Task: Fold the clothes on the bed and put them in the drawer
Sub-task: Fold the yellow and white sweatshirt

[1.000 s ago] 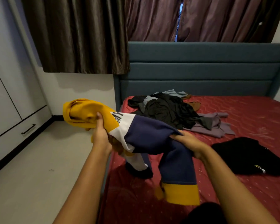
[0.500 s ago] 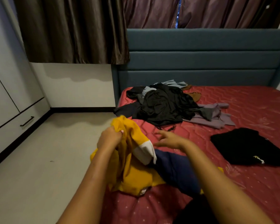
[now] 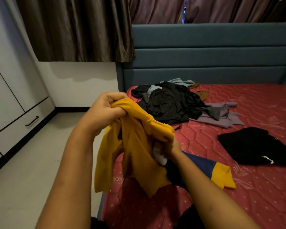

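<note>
**Inspector:** Fingers first. What do they hold?

**Examiner:** The left hand (image 3: 104, 111) is raised at centre-left. Its fingers (image 3: 118, 112) are curled tight round a bunched yellow edge of the sweatshirt (image 3: 135, 146). The right hand (image 3: 172, 148) is lower, near the middle of the frame, and grips the same garment where the yellow meets a white panel. Its fingertips are buried in cloth, so I cannot tell the exact pinch.

**Inspector:** How does the garment lie from those grips?

**Examiner:** Yellow folds hang down from both hands over the near left edge of the mattress (image 3: 238, 204). The navy part, with its yellow end, trails to the lower right past the right forearm and rests on the mattress. The long axis runs from upper left to lower right.

**Inspector:** Which hand is nearer the trailing end?

**Examiner:** The right. In my judgement, spreading the garment flat calls for that hand to work toward the lower right while the left keeps the yellow edge.

**Inspector:** And the rest?

**Examiner:** An unfolded pile (image 3: 172, 104) lies above centre. A black garment (image 3: 254, 146) lies at the right. The drawer (image 3: 23, 128) is closed at the far left, well apart from both hands.
</note>
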Demonstrator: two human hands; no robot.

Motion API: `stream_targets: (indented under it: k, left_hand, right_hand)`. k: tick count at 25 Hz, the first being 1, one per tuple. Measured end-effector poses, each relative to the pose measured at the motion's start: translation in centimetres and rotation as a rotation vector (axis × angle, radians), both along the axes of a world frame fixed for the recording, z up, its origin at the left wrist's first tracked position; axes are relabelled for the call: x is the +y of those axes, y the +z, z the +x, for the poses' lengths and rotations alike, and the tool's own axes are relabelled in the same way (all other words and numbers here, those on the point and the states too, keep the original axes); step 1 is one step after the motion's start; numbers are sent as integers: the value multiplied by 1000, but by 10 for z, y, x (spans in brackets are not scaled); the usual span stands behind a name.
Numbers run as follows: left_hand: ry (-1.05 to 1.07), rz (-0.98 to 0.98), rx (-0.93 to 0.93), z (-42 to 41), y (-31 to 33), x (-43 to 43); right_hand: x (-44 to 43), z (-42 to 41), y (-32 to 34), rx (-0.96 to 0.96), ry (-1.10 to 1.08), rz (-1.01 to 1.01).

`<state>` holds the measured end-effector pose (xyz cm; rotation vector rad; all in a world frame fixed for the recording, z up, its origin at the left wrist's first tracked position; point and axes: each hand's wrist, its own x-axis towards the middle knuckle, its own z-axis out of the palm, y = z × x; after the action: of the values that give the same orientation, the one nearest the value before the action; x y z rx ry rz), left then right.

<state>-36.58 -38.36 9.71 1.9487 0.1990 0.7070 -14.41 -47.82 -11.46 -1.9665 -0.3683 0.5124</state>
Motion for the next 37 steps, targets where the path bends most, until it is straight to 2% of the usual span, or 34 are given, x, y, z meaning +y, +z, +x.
stream_targets:
  k: [2, 3, 4, 5, 6, 8, 10, 13, 15, 18, 20, 22, 24, 26, 29, 32, 35, 37]
  left_hand:
    - [402, 231, -21, 2, -2, 16]
    - [651, 395, 59, 4, -9, 24]
    - [796, 522, 214, 6, -20, 30]
    - [813, 584, 394, 9, -35, 33]
    - [732, 590, 536, 14, -51, 31]
    - [477, 546, 631, 30, -86, 11]
    - [298, 502, 577, 51, -121, -14]
    - [305, 281, 412, 68, -142, -31]
    - [248, 156, 424, 67, -128, -24]
    - [149, 174, 477, 59, -104, -9]
    - [198, 227, 498, 56, -92, 2]
    - [241, 262, 587, 52, -85, 12]
    - [338, 323, 654, 49, -83, 18]
    - [491, 453, 651, 49, -85, 14]
    - [656, 544, 560, 62, -90, -5]
    - [683, 322, 352, 75, -95, -17]
    - [721, 121, 219, 76, -83, -14]
    - [560, -141, 87, 77, -69, -18]
  right_hand:
    - [-8, 2, 10, -10, -69, -3]
    - [-11, 1, 19, -56, -99, 12]
    - [-15, -3, 30, -102, -117, 48]
    - [-16, -4, 40, -151, -122, 94]
    - [-16, -8, 51, -212, -108, 132]
    - [-17, -20, 74, -332, -66, 154]
    - [-15, -37, 97, -425, 49, 107]
    - [-17, -48, 119, -475, 487, -54]
    - [-24, -38, 127, -546, 625, -219]
    - [-41, -21, 131, -732, 488, -496]
    - [-51, -14, 135, -804, 285, -551]
    - [-54, -7, 143, -741, 173, -582]
    - [-54, 0, 154, -607, 175, -600]
    - [-52, -2, 166, -460, 184, -379]
    - [-44, -23, 183, -104, 186, 190]
    - [-33, -37, 184, 124, 218, 522]
    - [-33, -43, 169, 22, 135, 768]
    - [-36, -44, 151, 13, 128, 821]
